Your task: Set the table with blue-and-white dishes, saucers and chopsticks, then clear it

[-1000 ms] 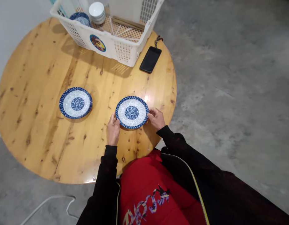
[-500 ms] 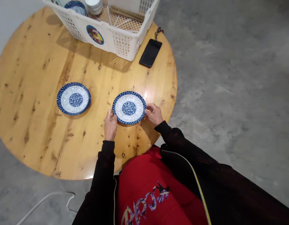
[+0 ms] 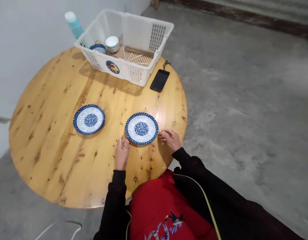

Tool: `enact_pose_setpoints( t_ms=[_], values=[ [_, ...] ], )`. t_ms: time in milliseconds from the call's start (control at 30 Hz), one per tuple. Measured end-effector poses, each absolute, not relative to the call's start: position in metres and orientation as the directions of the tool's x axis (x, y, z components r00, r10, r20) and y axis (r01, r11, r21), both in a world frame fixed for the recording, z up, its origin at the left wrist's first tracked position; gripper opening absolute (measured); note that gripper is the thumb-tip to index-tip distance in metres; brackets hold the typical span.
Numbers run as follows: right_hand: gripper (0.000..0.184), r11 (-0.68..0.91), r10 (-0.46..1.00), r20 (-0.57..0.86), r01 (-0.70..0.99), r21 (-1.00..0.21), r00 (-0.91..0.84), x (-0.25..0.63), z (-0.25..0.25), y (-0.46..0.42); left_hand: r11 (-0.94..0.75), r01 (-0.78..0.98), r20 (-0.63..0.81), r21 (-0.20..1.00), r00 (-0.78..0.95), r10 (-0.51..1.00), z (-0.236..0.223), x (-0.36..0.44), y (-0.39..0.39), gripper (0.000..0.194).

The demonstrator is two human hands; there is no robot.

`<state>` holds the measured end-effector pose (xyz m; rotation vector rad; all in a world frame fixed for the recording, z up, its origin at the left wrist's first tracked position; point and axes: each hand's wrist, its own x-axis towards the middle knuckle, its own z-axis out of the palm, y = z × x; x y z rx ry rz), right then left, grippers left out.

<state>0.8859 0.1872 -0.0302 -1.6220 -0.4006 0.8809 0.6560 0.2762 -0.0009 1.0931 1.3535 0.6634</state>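
A blue-and-white patterned plate (image 3: 141,128) lies flat on the round wooden table (image 3: 51,156) in front of me. At its lower left edge is my left hand (image 3: 122,150), fingers slightly curled and holding nothing. My right hand (image 3: 171,139) rests just off the plate's right rim, fingers loosely bent and apart, also without a hold. Further left sits a small stack of matching plates (image 3: 89,119), away from both hands.
A white plastic basket (image 3: 134,71) stands at the back with stacked white bowls (image 3: 112,44), blue-rimmed dishes (image 3: 98,48) and sticks inside. Behind its left corner is a turquoise bottle (image 3: 74,26). A black phone (image 3: 160,80) lies by the basket's right corner.
Both hands have let go of the plate, which stays on the table; the right hand is now apart from its rim. My view has tilted up, showing more of the basket and the bottle.
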Motion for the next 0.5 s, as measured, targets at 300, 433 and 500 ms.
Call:
enact_pose_setpoints(
  t_ms=[300, 433, 500],
  values=[
    [0.033, -0.311, 0.530, -0.416, -0.287, -0.906, 0.739, 0.867, -0.031, 0.086, 0.361, 0.156, -0.384, 0.919, 0.152, 0.911, 0.015, 0.648, 0.249, 0.041],
    [0.033, -0.356, 0.456, -0.468, -0.327, -0.875, 0.757, 0.849, -0.040, 0.045, 0.344, 0.167, -0.369, 0.924, 0.152, 0.917, 0.010, 0.643, 0.235, 0.039],
    [0.034, -0.390, 0.441, -0.503, -0.346, -0.853, 0.744, 0.842, -0.044, 0.034, 0.329, 0.178, -0.356, 0.927, 0.147, 0.923, 0.012, 0.638, 0.227, 0.038]
  ],
)
